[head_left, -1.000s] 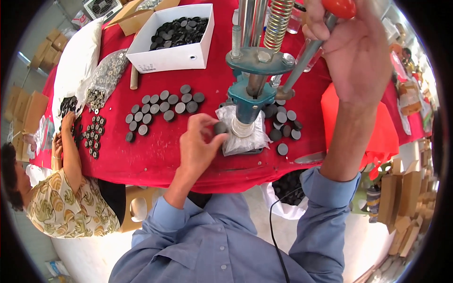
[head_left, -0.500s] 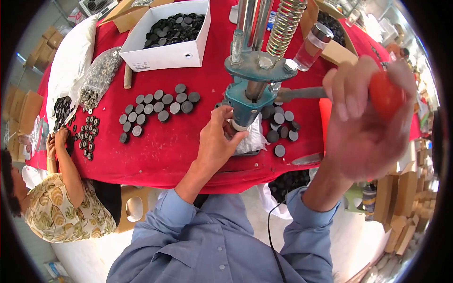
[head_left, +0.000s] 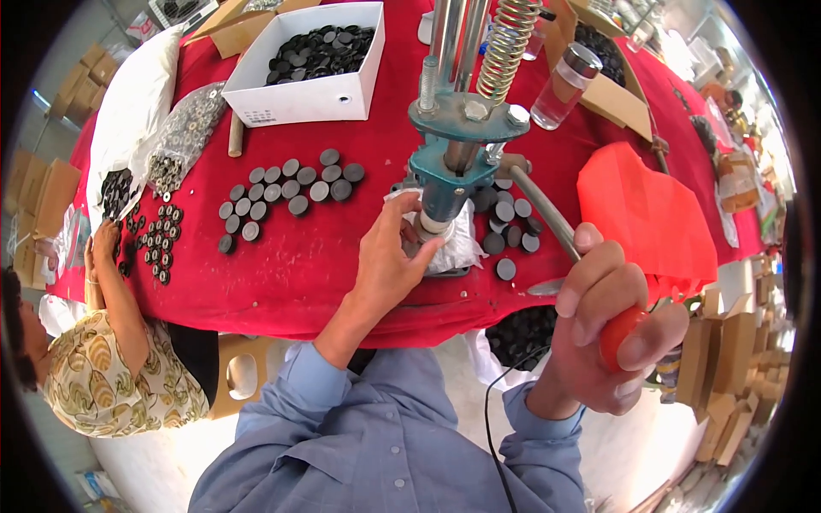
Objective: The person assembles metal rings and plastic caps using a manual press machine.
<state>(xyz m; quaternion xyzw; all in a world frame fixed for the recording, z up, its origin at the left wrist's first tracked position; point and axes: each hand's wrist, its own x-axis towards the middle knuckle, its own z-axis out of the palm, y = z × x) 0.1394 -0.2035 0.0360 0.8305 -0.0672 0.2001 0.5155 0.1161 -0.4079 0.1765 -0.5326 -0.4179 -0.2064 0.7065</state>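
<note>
While gripping lever (head_left: 546, 211) by red knob (head_left: 622, 336) in right hand (head_left: 588, 366), long axis slanting up-left to teal press (head_left: 448, 186), holds left hand (head_left: 385, 258) nearer, thumb and fingers narrowly parted, just left of press nose (head_left: 434, 225), though cannot tell whether pinching anything.

The desk (head_left: 282, 295) is draped in deep crimson. The press (head_left: 440, 195) is teal, its rods (head_left: 446, 51) bright silver and its spring (head_left: 506, 53) pale gold; a grey lever (head_left: 547, 214) ends in a glossy orange-red knob (head_left: 622, 333). Discs (head_left: 298, 205) run from charcoal to black, small rings (head_left: 175, 215) black with silvery centres. The box (head_left: 299, 107) and sack (head_left: 137, 111) are white, the bag (head_left: 641, 214) vivid orange-red. One shirt (head_left: 359, 445) is plain blue-grey; a co-worker's top (head_left: 128, 376) is cream, with green and ochre leaf shapes.
</note>
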